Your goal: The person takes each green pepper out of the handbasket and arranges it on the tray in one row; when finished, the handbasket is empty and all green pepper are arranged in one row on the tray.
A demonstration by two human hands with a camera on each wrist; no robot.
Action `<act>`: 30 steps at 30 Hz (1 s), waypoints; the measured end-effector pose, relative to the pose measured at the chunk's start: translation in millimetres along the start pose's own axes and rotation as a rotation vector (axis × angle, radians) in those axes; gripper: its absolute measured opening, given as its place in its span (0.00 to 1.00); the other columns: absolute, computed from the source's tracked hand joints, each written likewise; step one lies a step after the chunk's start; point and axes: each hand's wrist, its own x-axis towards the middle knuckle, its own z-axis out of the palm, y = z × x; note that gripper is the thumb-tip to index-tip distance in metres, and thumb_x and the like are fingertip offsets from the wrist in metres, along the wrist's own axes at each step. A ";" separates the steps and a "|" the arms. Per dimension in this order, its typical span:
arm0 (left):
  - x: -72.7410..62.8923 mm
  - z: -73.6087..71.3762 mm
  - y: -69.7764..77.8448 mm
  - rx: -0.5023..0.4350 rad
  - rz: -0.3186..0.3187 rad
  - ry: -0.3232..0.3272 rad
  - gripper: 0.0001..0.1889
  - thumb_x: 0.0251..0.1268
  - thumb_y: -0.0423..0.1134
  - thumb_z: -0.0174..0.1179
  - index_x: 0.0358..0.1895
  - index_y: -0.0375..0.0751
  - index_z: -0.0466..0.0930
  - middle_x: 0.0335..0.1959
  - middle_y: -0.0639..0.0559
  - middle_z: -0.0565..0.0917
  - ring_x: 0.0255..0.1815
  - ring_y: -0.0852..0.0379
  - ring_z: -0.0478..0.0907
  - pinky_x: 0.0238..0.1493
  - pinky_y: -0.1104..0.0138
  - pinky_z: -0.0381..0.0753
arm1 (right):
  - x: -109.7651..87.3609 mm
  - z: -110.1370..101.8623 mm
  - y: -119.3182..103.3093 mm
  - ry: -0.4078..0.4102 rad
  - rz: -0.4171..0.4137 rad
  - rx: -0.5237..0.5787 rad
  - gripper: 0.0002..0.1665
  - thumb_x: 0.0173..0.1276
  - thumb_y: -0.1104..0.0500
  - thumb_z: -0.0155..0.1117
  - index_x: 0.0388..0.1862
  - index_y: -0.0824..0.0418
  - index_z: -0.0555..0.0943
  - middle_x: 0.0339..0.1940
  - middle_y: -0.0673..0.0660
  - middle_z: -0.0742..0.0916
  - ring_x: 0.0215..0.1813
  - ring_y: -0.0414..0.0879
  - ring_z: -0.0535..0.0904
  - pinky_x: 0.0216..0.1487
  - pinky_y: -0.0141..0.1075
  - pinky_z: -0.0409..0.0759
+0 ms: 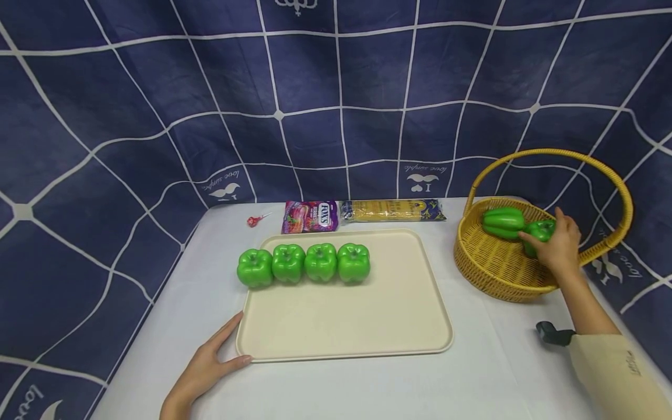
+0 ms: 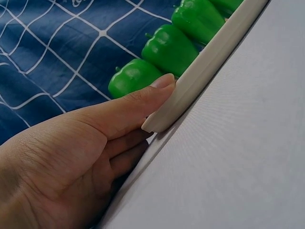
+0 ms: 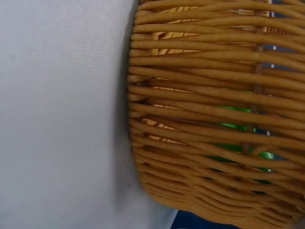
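Note:
My right hand (image 1: pixel 560 245) reaches into a yellow wicker basket (image 1: pixel 488 283) and grips a green bell pepper (image 1: pixel 542 228) by its sides. A second green pepper (image 1: pixel 504 223) lies beside it in the basket. At the front left corner of a cream tray (image 1: pixel 346 326), my left hand (image 1: pixel 205 367) rests with fingers extended; in the left wrist view its thumb (image 2: pixel 164 82) touches the rim. Several green peppers (image 1: pixel 321 262) stand in a row along the tray's back left, the leftmost pepper (image 1: pixel 255 268) overlapping the rim. The right wrist view shows the basket's woven wall (image 3: pixel 205 114), hiding the right hand.
Behind the tray lie a red lollipop (image 1: pixel 254 221), a purple candy bag (image 1: pixel 310 217) and a long yellow pasta packet (image 1: pixel 392 210). The basket's tall handle (image 1: pixel 564 153) arches over its opening. A blue checked cloth (image 1: pixel 336 87) hangs behind the white table (image 1: pixel 367 391).

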 end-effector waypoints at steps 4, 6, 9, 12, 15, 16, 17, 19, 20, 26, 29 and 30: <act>0.8 0.3 -0.5 0.002 -0.001 -0.005 0.47 0.43 0.52 0.71 0.70 0.57 0.58 0.69 0.41 0.61 0.67 0.35 0.55 0.62 0.40 0.57 | 1.2 1.4 3.1 -0.035 0.010 -0.043 0.55 0.63 0.46 0.61 0.73 0.65 0.38 0.69 0.77 0.46 0.69 0.73 0.39 0.63 0.67 0.49; 0.8 0.4 -0.5 0.003 -0.004 -0.006 0.47 0.43 0.52 0.71 0.70 0.56 0.58 0.68 0.41 0.61 0.67 0.34 0.55 0.62 0.40 0.57 | 0.5 1.9 3.0 -0.051 0.020 -0.057 0.55 0.63 0.48 0.61 0.73 0.66 0.38 0.68 0.78 0.46 0.68 0.73 0.39 0.63 0.68 0.49; 0.3 0.2 0.3 -0.005 -0.004 -0.004 0.46 0.43 0.51 0.71 0.70 0.56 0.58 0.68 0.40 0.61 0.67 0.34 0.55 0.62 0.39 0.55 | -0.5 1.9 1.5 -0.066 0.032 -0.066 0.53 0.64 0.53 0.62 0.73 0.67 0.38 0.68 0.78 0.48 0.68 0.74 0.40 0.62 0.67 0.49; -0.1 -0.3 1.5 -0.013 -0.006 -0.003 0.46 0.43 0.51 0.71 0.70 0.55 0.58 0.68 0.39 0.61 0.67 0.34 0.54 0.63 0.39 0.54 | -1.1 1.7 -0.2 -0.071 0.033 -0.073 0.50 0.64 0.58 0.61 0.72 0.70 0.40 0.67 0.78 0.49 0.68 0.74 0.42 0.63 0.66 0.49; -0.2 -0.6 2.3 -0.008 -0.009 -0.001 0.46 0.43 0.51 0.71 0.70 0.55 0.58 0.68 0.39 0.61 0.67 0.34 0.54 0.63 0.39 0.54 | -1.1 1.9 -0.7 -0.075 0.030 -0.077 0.50 0.63 0.59 0.62 0.72 0.71 0.42 0.67 0.78 0.49 0.67 0.74 0.43 0.64 0.65 0.48; 0.0 -0.7 2.4 -0.006 -0.009 -0.001 0.46 0.43 0.51 0.71 0.70 0.55 0.58 0.68 0.39 0.61 0.67 0.34 0.54 0.63 0.39 0.55 | -0.9 2.0 -0.6 -0.075 0.029 -0.079 0.50 0.63 0.59 0.62 0.71 0.71 0.42 0.68 0.78 0.49 0.67 0.74 0.43 0.64 0.65 0.48; 0.0 -0.6 2.4 -0.004 -0.009 -0.001 0.46 0.43 0.52 0.71 0.70 0.55 0.58 0.68 0.39 0.61 0.67 0.34 0.54 0.63 0.39 0.55 | -0.8 2.2 -0.4 -0.076 0.029 -0.081 0.50 0.63 0.59 0.62 0.72 0.71 0.42 0.68 0.78 0.49 0.67 0.74 0.44 0.65 0.65 0.47; 0.4 -0.7 2.2 -0.001 -0.008 0.000 0.47 0.43 0.52 0.71 0.70 0.55 0.58 0.68 0.39 0.61 0.67 0.34 0.55 0.63 0.39 0.55 | -0.7 2.6 -0.3 -0.075 0.026 -0.085 0.50 0.63 0.59 0.63 0.72 0.71 0.42 0.68 0.78 0.49 0.67 0.74 0.44 0.65 0.65 0.47; 0.5 -0.6 2.0 0.000 -0.009 0.000 0.47 0.43 0.52 0.71 0.70 0.55 0.58 0.68 0.39 0.61 0.67 0.34 0.55 0.63 0.39 0.55 | -0.9 2.7 -0.5 -0.071 0.023 -0.089 0.50 0.63 0.59 0.63 0.72 0.71 0.42 0.68 0.77 0.49 0.67 0.74 0.45 0.65 0.65 0.47; 0.1 -0.4 1.4 0.008 -0.007 0.001 0.47 0.43 0.52 0.71 0.70 0.55 0.58 0.68 0.39 0.61 0.67 0.33 0.55 0.62 0.38 0.55 | -9.8 0.5 -6.7 -0.024 -0.010 -0.073 0.49 0.62 0.58 0.64 0.71 0.72 0.45 0.68 0.76 0.51 0.67 0.72 0.47 0.64 0.65 0.50; -0.3 -0.8 1.8 0.009 -0.004 0.002 0.46 0.43 0.52 0.71 0.70 0.55 0.58 0.68 0.39 0.61 0.67 0.33 0.55 0.62 0.38 0.55 | -20.1 -1.9 -13.0 0.027 -0.057 -0.051 0.49 0.61 0.59 0.65 0.71 0.71 0.47 0.69 0.74 0.53 0.67 0.72 0.50 0.62 0.66 0.52; -0.5 -1.1 1.9 0.009 -0.004 0.003 0.46 0.43 0.52 0.71 0.70 0.55 0.58 0.68 0.39 0.61 0.67 0.33 0.55 0.62 0.39 0.55 | -24.2 -2.7 -15.9 0.045 -0.071 -0.042 0.49 0.61 0.59 0.66 0.71 0.70 0.48 0.69 0.74 0.54 0.66 0.72 0.51 0.62 0.66 0.53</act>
